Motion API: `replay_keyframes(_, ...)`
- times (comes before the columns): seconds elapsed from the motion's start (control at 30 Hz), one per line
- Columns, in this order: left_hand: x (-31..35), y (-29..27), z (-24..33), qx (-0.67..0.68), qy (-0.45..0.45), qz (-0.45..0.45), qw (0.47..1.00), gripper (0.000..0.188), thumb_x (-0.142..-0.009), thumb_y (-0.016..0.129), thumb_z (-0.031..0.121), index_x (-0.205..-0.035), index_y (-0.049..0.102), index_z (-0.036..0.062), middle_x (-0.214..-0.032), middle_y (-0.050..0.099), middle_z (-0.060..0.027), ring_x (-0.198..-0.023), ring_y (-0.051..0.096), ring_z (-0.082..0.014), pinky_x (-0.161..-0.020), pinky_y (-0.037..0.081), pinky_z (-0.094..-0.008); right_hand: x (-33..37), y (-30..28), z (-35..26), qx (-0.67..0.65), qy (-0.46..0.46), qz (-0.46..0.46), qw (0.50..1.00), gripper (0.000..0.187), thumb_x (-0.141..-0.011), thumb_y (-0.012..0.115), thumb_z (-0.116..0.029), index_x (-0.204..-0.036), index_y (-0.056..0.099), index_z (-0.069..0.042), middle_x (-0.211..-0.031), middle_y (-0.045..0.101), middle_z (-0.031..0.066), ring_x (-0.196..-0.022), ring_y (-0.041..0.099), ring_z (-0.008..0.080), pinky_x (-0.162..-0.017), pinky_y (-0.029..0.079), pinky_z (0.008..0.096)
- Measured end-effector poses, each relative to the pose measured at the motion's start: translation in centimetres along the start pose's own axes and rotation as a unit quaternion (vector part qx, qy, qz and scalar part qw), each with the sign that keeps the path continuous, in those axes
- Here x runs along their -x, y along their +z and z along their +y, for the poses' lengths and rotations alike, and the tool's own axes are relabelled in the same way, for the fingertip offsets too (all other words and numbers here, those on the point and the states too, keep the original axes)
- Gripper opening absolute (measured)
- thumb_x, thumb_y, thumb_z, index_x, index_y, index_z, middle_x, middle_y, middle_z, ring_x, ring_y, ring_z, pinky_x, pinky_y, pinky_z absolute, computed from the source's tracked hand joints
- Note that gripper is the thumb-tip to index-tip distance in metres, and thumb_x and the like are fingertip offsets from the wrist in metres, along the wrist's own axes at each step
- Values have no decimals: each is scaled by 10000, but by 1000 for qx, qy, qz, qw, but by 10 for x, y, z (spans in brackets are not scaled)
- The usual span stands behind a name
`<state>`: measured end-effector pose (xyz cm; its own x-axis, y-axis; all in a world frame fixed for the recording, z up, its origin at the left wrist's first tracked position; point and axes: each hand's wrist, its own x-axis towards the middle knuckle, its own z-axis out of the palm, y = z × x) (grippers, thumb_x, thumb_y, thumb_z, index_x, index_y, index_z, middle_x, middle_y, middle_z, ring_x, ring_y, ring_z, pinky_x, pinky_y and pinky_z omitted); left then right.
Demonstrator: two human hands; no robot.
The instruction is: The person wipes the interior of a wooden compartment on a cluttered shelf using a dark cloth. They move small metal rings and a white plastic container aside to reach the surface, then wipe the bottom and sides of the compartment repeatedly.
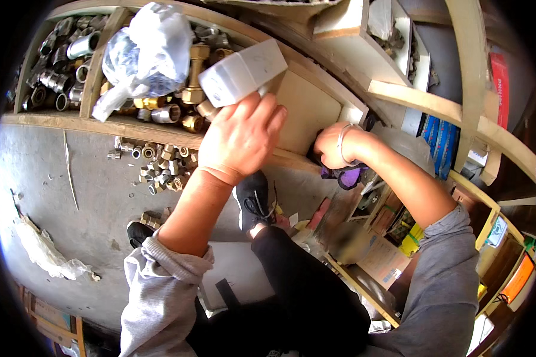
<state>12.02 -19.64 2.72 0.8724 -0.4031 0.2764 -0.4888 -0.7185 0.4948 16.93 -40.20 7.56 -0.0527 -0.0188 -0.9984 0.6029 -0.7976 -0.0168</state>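
My left hand (238, 134) is closed at the lower edge of a white box (244, 72), which is tilted above a wooden bin (178, 136) of metal fittings. Its fingertips are partly hidden against the box. Brass and silvery pipe fittings (165, 113) lie beneath the box, beside a clear plastic bag (155, 50). My right hand (337, 146), a bangle on its wrist, is curled into a fist at the bin's front right edge. Whatever its fingers hold is hidden. A purple and black item (346, 177) sits just below that hand.
Another compartment at the left holds silvery fittings (56, 77). Loose nuts and fittings (167, 166) are piled on the grey floor (101, 178), near a crumpled plastic bag (47, 250). Wooden shelving (488, 229) and a cardboard box (378, 259) stand at the right.
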Motion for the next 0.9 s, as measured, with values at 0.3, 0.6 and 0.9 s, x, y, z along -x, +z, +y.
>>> replay_keyframes(0.3,1,0,3,-18,3,-10,1000,248,-832,550,247,-1062,608,172,-1058,543,9,-1015,536,-156,-832,449,-294,-25,28,56,-339,-60,-20,939,389,-845,587,-202,-1140,654,42,-1108,694,157,-992,628,231,-894,483,314)
replay_keyframes(0.6,0,4,2,-3,4,15,1000,253,-741,642,216,-978,588,145,-997,546,-16,-969,548,-207,-829,463,-339,13,44,53,-253,-191,-142,938,211,-807,582,-202,-888,686,-37,-804,677,98,-740,587,155,-718,484,339)
replay_keyframes(0.9,-5,-7,3,38,14,-10,999,250,-751,630,107,-997,585,103,-887,557,-74,-873,567,-269,-814,468,-376,54,233,-3,-372,122,201,898,334,-868,567,-293,-1128,674,-112,-1026,688,170,-946,647,365,-837,508,433)
